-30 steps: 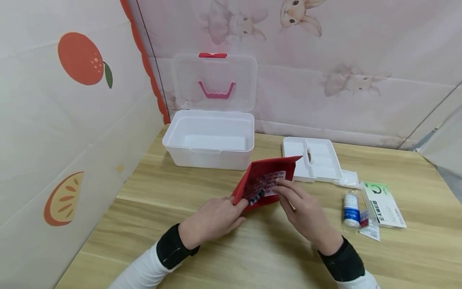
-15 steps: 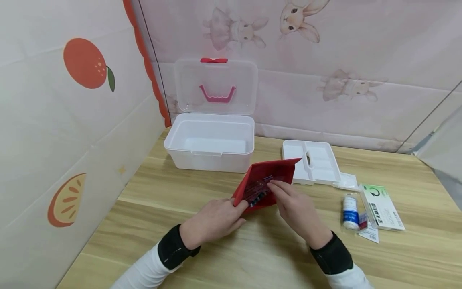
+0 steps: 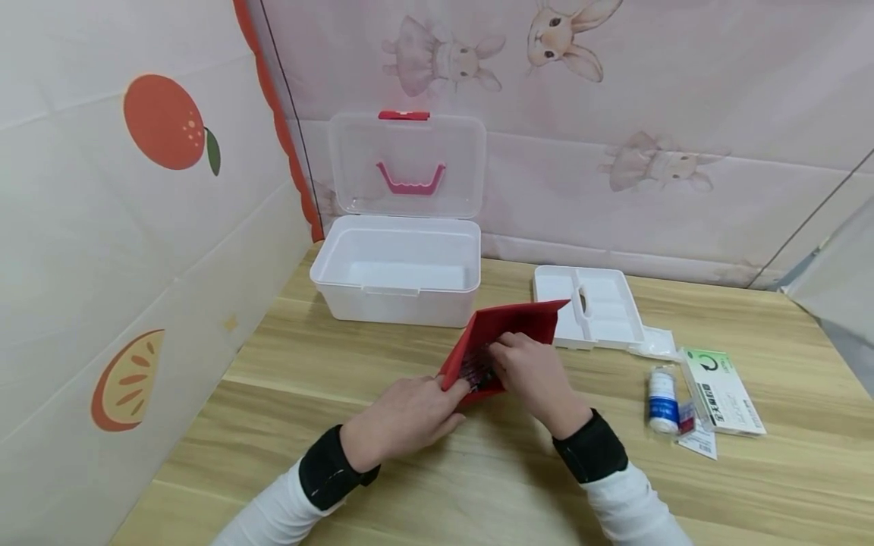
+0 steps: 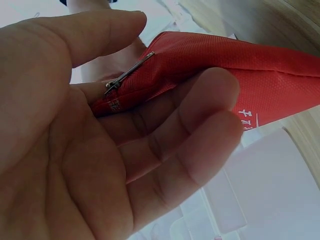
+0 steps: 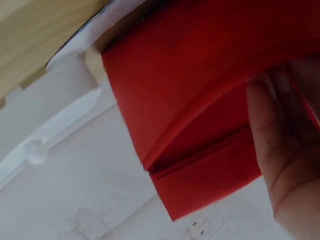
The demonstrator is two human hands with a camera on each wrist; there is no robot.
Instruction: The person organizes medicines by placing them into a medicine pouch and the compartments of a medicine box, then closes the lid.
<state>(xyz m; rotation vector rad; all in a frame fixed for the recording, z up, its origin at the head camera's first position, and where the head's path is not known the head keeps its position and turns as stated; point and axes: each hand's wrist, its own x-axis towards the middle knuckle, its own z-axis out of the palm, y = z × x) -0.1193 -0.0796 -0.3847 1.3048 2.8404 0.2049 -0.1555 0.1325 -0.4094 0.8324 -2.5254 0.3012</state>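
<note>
The red pouch [image 3: 515, 326] sits between both hands, its left corner pinched.

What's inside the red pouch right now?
In the red pouch, dark blister packs show at the opening, beside the right hand reaching in. The fingertips and anything deeper are covered by the fabric.

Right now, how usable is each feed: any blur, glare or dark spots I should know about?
Head view: evenly lit and sharp, mild wide-angle bending at the edges; red pouch, both hands and white box read clearly. Left wrist view: dim, left hand fills the frame, soft at close range, zipper pull legible. Right wrist view: motion-blurred, pouch close up, right hand's fingers soft.
</note>
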